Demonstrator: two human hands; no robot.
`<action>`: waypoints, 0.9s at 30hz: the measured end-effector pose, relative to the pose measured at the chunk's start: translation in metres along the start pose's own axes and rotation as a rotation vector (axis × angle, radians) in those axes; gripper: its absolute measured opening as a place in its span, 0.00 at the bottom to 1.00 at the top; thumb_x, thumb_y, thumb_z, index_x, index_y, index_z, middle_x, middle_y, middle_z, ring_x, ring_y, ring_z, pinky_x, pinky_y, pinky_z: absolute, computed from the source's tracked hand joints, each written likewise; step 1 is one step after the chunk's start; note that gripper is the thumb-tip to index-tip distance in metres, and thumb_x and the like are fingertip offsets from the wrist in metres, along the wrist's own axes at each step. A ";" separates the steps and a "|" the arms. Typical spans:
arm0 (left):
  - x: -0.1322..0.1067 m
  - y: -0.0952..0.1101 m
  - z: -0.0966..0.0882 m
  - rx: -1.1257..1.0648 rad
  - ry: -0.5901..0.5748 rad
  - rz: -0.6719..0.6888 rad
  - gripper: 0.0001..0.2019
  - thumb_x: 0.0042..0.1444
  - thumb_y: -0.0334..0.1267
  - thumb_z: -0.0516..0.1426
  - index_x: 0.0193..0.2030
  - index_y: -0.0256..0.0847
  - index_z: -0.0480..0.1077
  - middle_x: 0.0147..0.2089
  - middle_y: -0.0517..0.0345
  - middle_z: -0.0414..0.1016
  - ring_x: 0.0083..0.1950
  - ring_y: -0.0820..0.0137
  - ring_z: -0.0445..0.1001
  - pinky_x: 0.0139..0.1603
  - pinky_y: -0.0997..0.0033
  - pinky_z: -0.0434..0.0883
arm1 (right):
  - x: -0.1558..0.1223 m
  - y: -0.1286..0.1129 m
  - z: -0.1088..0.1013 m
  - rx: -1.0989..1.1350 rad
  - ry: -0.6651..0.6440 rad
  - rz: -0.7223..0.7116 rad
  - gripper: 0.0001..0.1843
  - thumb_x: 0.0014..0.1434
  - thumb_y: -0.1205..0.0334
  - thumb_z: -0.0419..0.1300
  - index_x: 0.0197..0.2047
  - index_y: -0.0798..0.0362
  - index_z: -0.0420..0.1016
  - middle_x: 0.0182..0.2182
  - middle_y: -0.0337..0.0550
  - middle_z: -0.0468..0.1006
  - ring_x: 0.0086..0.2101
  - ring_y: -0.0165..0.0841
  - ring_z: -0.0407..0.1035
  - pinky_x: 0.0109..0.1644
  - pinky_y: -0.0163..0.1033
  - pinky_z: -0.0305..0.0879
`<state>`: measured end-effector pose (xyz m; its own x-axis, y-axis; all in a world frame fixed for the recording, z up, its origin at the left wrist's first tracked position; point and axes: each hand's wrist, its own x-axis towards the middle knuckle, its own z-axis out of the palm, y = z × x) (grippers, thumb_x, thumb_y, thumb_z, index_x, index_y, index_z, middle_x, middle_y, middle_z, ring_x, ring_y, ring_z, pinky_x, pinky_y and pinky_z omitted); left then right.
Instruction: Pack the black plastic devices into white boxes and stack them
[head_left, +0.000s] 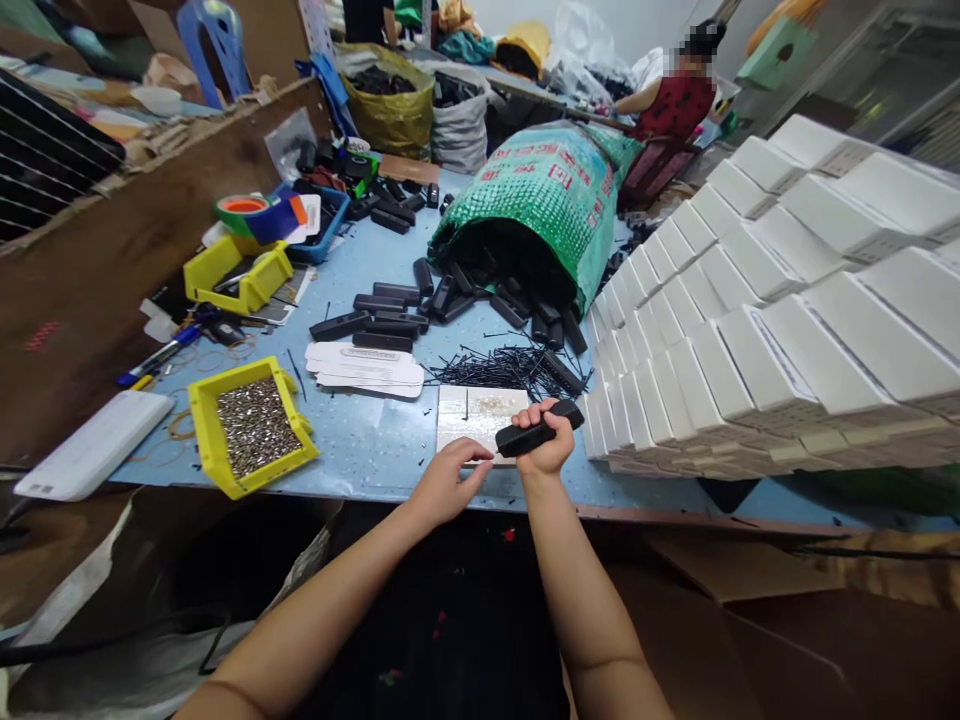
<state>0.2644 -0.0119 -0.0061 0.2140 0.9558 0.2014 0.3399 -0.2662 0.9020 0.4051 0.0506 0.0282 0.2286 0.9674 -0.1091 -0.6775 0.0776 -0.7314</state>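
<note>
My right hand point(546, 445) is wrapped round a black oblong handheld device point(531, 432), which slants down to the left. A small pale tip shows at the device's lower left end. Beside that tip is my left hand point(454, 478), with thumb and forefinger brought together; what they pinch, if anything, is too small to make out. Both hands are at the near edge of a shiny whitish block point(469, 405) with a thin black rod lying on it. Just behind the block spreads a pile of thin black rods point(502, 368).
Stacked white boxes point(720, 340) rise at the right. A green woven sack point(536, 190) spills black oblong cases point(390, 312). Left are a yellow bin point(255, 430) of small metal parts, another yellow bin point(236, 275), white cards point(364, 368) and a white slab point(94, 445). A person point(679, 95) sits behind.
</note>
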 end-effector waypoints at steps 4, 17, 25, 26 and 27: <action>0.006 0.021 0.008 -0.021 0.010 0.025 0.06 0.61 0.35 0.53 0.37 0.39 0.70 0.37 0.54 0.74 0.40 0.68 0.72 0.43 0.67 0.69 | -0.011 -0.010 0.008 0.012 -0.012 -0.011 0.11 0.39 0.59 0.57 0.27 0.51 0.59 0.18 0.30 0.58 0.19 0.25 0.57 0.28 0.33 0.60; 0.002 0.027 0.009 -0.002 0.055 -0.021 0.10 0.60 0.31 0.53 0.31 0.39 0.73 0.32 0.56 0.78 0.34 0.70 0.74 0.39 0.71 0.68 | -0.023 -0.010 0.011 0.005 -0.025 -0.032 0.11 0.39 0.60 0.57 0.27 0.52 0.58 0.17 0.30 0.59 0.19 0.24 0.56 0.27 0.33 0.58; -0.001 0.015 0.016 0.111 0.120 0.029 0.10 0.60 0.29 0.52 0.31 0.38 0.73 0.31 0.54 0.77 0.34 0.68 0.74 0.38 0.69 0.69 | -0.023 -0.001 0.014 0.011 0.126 -0.057 0.12 0.38 0.61 0.58 0.28 0.52 0.59 0.17 0.30 0.61 0.19 0.24 0.58 0.26 0.32 0.59; -0.001 0.014 0.016 0.123 0.124 0.034 0.10 0.60 0.29 0.52 0.31 0.38 0.73 0.31 0.54 0.77 0.34 0.68 0.74 0.38 0.69 0.70 | -0.022 0.000 0.014 0.016 0.144 -0.051 0.13 0.38 0.61 0.59 0.28 0.52 0.59 0.17 0.30 0.61 0.19 0.24 0.58 0.26 0.32 0.59; -0.001 0.012 0.016 0.133 0.125 0.036 0.10 0.60 0.29 0.52 0.32 0.38 0.73 0.31 0.54 0.77 0.34 0.68 0.74 0.38 0.69 0.70 | -0.021 0.001 0.014 0.022 0.159 -0.041 0.13 0.38 0.61 0.59 0.28 0.52 0.59 0.17 0.30 0.61 0.19 0.24 0.58 0.26 0.32 0.59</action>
<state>0.2833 -0.0176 -0.0016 0.1161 0.9512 0.2859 0.4540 -0.3068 0.8365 0.3899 0.0335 0.0388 0.3628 0.9132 -0.1855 -0.6802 0.1235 -0.7225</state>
